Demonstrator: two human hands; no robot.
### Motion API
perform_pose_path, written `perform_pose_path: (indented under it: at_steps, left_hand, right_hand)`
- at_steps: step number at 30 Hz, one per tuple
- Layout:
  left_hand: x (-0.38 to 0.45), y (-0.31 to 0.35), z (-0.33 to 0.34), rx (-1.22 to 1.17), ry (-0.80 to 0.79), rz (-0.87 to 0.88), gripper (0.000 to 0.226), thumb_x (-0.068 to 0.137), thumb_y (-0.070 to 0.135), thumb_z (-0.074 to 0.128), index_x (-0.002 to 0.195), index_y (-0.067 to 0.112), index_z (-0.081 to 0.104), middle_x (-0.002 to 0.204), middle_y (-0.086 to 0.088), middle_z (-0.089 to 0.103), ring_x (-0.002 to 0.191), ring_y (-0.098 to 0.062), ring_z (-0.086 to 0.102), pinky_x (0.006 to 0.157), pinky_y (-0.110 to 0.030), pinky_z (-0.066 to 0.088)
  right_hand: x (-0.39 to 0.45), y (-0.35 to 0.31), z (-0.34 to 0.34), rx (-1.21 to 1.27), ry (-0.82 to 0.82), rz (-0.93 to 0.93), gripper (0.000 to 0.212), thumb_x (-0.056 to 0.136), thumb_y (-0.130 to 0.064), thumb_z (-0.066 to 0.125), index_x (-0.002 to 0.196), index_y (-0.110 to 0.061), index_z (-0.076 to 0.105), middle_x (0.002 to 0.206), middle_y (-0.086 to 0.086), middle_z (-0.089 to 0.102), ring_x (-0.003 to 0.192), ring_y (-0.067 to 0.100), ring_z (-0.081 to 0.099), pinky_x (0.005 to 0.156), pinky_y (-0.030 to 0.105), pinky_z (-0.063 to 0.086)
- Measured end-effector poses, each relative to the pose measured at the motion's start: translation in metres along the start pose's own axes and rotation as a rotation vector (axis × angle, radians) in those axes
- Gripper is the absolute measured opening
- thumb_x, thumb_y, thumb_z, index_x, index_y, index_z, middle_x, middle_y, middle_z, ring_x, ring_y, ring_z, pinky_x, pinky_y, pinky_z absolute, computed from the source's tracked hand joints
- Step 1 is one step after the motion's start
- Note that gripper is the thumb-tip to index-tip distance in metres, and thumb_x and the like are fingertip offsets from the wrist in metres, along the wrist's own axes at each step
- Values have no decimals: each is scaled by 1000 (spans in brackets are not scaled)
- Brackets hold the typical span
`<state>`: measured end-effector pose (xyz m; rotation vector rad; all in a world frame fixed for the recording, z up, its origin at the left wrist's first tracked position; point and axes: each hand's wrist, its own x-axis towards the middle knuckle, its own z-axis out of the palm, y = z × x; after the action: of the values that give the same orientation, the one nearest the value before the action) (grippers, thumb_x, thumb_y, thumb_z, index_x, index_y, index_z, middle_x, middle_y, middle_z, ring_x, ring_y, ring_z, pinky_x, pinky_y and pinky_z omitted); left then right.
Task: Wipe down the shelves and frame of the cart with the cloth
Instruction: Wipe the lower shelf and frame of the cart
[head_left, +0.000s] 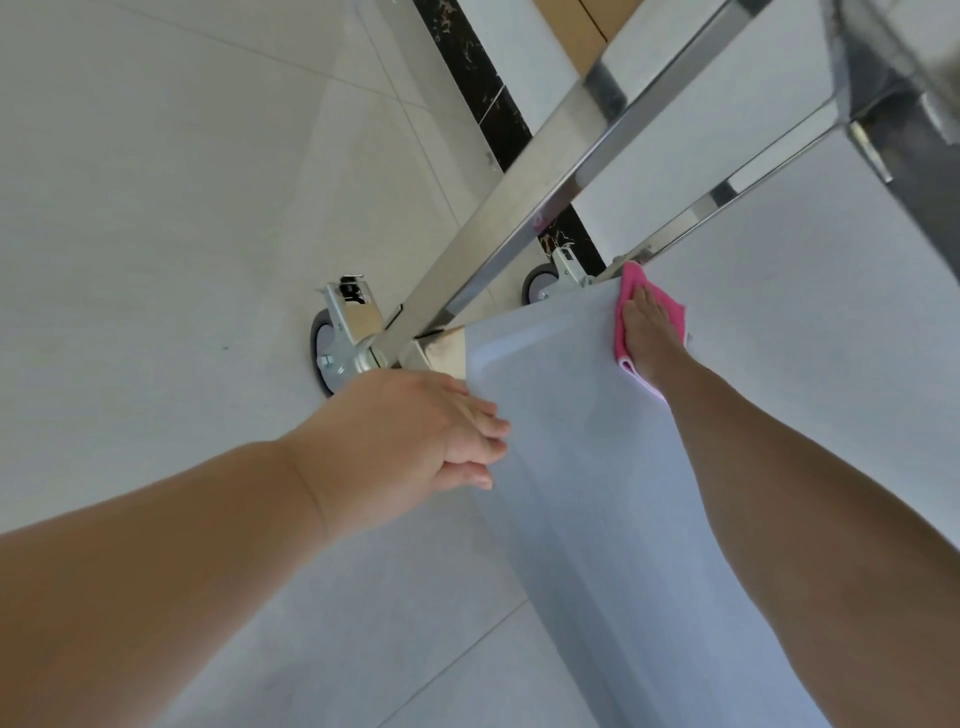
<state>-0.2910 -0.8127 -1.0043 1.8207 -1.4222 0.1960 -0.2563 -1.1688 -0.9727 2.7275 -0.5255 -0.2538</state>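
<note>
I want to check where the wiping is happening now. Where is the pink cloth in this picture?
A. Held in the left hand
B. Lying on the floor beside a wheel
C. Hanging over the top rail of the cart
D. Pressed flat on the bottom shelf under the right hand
D: the right hand lies flat on the pink cloth at the far end of the bottom shelf, while the left hand only rests on the shelf's near edge.

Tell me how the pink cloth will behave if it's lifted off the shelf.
The pink cloth would probably go limp and droop, since it lies in soft folds under the flat right hand. It looks thin, so likely light. It seems to slide readily on the smooth shelf, which the left hand steadies.
</note>
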Motion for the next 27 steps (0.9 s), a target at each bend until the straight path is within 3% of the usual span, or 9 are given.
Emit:
perform_pose_path:
  at_steps: [4, 7, 10, 11, 14, 16, 19, 23, 27]
  left_hand:
    - [1, 2, -1, -18, -73, -45, 24, 69, 24, 78, 92, 17, 75, 101, 5, 72, 97, -10, 66, 86, -20, 46]
    - [1, 0, 1, -83, -114, -153, 30, 86, 31, 62, 113, 21, 65, 125, 10, 59, 121, -2, 48, 102, -10, 19]
    - [1, -1, 4, -53, -158, -172, 35, 91, 36, 52, 123, 25, 57, 135, 14, 49, 129, 2, 36, 106, -11, 12]
    - [2, 0, 3, -28, -198, -182, 36, 92, 36, 50, 126, 26, 55, 137, 14, 47, 131, 2, 33, 107, -12, 12]
    - [7, 3, -1, 66, -304, -191, 39, 94, 38, 45, 131, 28, 48, 143, 14, 40, 135, 0, 27, 112, -21, 15]
    - [6, 9, -11, 114, -376, -196, 40, 94, 38, 43, 132, 27, 47, 143, 11, 42, 135, -5, 29, 110, -31, 26]
    - [-8, 15, -33, 169, -397, -81, 32, 94, 30, 43, 121, 19, 55, 127, 4, 57, 122, -18, 46, 97, -40, 41]
    - [-46, 13, -62, 221, -457, -173, 33, 91, 24, 38, 120, 31, 53, 110, 8, 64, 103, -18, 56, 83, -36, 47]
    - [-72, 14, -77, 282, -647, -297, 37, 90, 25, 36, 120, 38, 53, 111, 6, 64, 102, -18, 57, 87, -34, 45]
  right_hand:
    - [-13, -12, -1, -21, -5, -80, 70, 94, -15, 47, 146, -2, 1, 157, 15, -3, 145, 28, -4, 119, 43, 4]
    - [-30, -28, -8, -7, 17, -152, 73, 94, -17, 48, 146, -2, -2, 157, 15, -6, 144, 27, -7, 117, 38, -6]
    - [-53, -53, -18, 171, 55, -179, 62, 98, -19, 39, 146, -4, 3, 157, 13, 0, 145, 24, -3, 118, 34, -4]
    - [-61, -60, -19, 187, 52, -190, 67, 97, -20, 42, 146, -4, 0, 157, 13, -2, 145, 24, -5, 118, 35, -5]
    - [-87, -78, -19, -69, 46, -363, 97, 88, -28, 57, 137, -6, -23, 154, 17, -19, 139, 25, -24, 113, 37, -15]
    - [-102, -83, -22, -90, 48, -415, 86, 93, -31, 47, 131, -10, -28, 154, 15, -20, 134, 21, -28, 113, 37, -16]
    - [-115, -88, -30, -98, 5, -407, 78, 97, -32, 39, 128, -13, -31, 154, 13, -20, 138, 21, -25, 116, 37, -12]
    - [-130, -101, -34, -151, -54, -360, 93, 90, -36, 52, 142, -5, -18, 155, 16, -18, 142, 30, -18, 118, 45, -3]
    - [-155, -131, -40, -172, -38, -419, 88, 85, -36, 58, 145, -1, 4, 155, 21, -7, 142, 38, -10, 116, 52, 6]
